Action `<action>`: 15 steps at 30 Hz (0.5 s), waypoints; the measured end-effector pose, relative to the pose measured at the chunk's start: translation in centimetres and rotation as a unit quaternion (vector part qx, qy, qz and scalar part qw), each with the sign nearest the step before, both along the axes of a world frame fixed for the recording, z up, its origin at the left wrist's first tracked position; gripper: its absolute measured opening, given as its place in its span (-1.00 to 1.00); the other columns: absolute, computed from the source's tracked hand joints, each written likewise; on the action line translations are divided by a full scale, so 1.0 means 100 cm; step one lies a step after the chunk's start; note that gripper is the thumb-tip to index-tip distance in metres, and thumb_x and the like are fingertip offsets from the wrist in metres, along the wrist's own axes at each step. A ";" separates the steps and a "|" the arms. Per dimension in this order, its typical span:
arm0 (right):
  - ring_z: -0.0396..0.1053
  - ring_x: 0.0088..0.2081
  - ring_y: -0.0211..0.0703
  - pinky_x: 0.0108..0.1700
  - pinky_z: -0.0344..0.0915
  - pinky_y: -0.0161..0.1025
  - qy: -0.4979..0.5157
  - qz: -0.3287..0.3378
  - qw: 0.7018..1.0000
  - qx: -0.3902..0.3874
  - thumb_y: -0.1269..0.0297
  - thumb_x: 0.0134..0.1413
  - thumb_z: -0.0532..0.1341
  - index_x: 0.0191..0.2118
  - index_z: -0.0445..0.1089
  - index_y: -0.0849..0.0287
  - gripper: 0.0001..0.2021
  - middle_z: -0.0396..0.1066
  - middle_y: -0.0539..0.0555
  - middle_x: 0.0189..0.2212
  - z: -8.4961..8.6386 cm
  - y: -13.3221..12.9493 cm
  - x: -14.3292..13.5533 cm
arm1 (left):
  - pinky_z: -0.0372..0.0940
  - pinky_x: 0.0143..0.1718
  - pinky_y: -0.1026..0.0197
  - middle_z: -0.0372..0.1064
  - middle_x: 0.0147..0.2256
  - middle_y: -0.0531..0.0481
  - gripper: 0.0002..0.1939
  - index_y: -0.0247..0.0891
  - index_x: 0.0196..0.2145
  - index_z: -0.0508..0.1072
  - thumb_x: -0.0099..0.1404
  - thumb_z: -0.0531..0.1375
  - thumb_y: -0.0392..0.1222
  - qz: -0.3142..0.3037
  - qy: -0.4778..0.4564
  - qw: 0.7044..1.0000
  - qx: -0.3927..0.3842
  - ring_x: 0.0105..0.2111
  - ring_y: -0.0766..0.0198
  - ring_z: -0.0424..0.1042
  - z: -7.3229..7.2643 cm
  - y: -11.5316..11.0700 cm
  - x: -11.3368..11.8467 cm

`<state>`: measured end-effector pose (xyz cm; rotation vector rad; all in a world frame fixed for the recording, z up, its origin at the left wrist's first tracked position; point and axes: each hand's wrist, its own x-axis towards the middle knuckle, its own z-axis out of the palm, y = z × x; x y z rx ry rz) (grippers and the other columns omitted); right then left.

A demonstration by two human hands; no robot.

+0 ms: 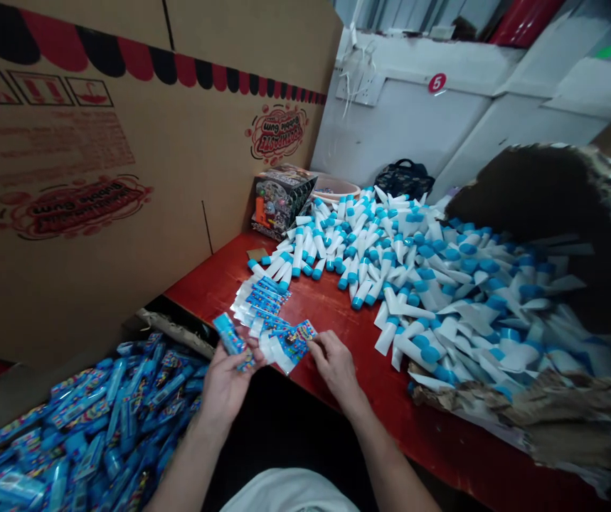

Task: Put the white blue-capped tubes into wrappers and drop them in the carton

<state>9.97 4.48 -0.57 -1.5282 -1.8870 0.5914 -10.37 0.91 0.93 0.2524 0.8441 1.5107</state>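
My left hand (229,380) is closed around a blue tube in a printed wrapper (226,328), held tilted over the table's front edge. To its right, my right hand (334,364) pinches the edge of a printed plastic sleeve (299,338) between thumb and fingers. More blue printed sleeves (265,299) lie fanned in an overlapping row on the red table (203,284), just beyond my hands. Behind and to the right spreads a large pile of white tubes with blue caps (385,263).
At lower left, below table height, is a heap of wrapped blue tubes (107,412). A tall cardboard carton (177,156) walls off the left. A small printed box (278,199), a pink basin (337,186) and a dark bag (405,178) stand behind the pile. Torn cardboard (529,412) edges the right.
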 end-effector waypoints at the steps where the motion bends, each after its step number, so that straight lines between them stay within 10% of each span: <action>1: 0.29 -0.29 -0.15 -0.24 0.16 -0.28 -0.053 -0.013 0.998 0.023 0.13 0.21 0.07 -0.26 0.41 0.19 -0.74 0.34 0.08 -0.34 0.000 0.005 -0.001 | 0.38 -0.32 0.12 0.46 -0.37 0.01 -0.59 -0.17 -0.14 0.34 0.02 0.27 -0.37 0.021 0.040 0.999 -0.006 -0.42 0.22 0.47 -0.004 -0.006 -0.017; 8: 0.22 -0.20 -0.06 -0.22 0.05 -0.20 -0.281 -0.009 0.959 0.045 0.11 0.21 0.11 -0.18 0.36 0.11 -0.79 0.30 0.11 -0.24 -0.011 0.029 -0.014 | 0.17 -0.66 0.25 0.29 -0.65 0.13 -0.63 -0.25 -0.33 0.37 -0.04 0.32 0.01 0.060 0.347 0.921 -0.166 -0.75 0.30 0.23 -0.049 -0.042 -0.119; 13: 0.22 -0.23 -0.09 -0.21 0.00 -0.20 -0.304 -0.026 0.951 0.056 0.26 0.26 0.07 -0.28 0.36 0.16 -0.84 0.32 0.09 -0.29 -0.020 0.035 -0.014 | 0.27 -0.19 -0.10 0.46 -0.20 -0.10 -0.48 -0.14 -0.14 0.42 -0.10 0.35 -0.03 0.044 0.624 0.737 -0.257 -0.10 -0.18 0.39 -0.051 -0.046 -0.142; 15: 0.21 -0.22 -0.09 -0.21 -0.01 -0.21 -0.295 -0.022 0.953 0.064 0.20 0.26 0.08 -0.24 0.36 0.15 -0.82 0.31 0.09 -0.28 -0.019 0.035 -0.012 | 0.14 0.01 -0.20 0.39 -0.03 -0.12 -0.48 -0.11 -0.08 0.40 -0.05 0.32 -0.06 0.069 0.663 0.715 -0.210 0.05 -0.20 0.27 -0.044 -0.041 -0.133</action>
